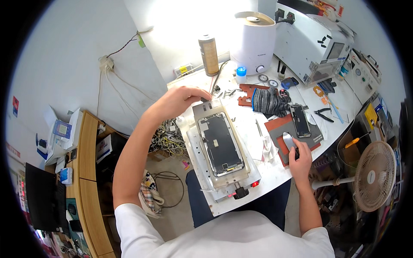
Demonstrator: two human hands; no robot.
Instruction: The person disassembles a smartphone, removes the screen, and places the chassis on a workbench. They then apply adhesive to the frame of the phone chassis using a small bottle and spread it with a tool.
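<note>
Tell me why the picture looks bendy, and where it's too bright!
In the head view, the wide fisheye lens bends straight edges near the rim, like the wooden cabinet, and the corners go black; also in the head view, glare whites out the wall behind the white round appliance, while the dark phone part near the middle shows clearly.

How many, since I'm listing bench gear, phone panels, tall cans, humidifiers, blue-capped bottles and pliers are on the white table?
Phone panels: 2
Tall cans: 1
Humidifiers: 1
Blue-capped bottles: 1
Pliers: 1
Total: 6
</note>
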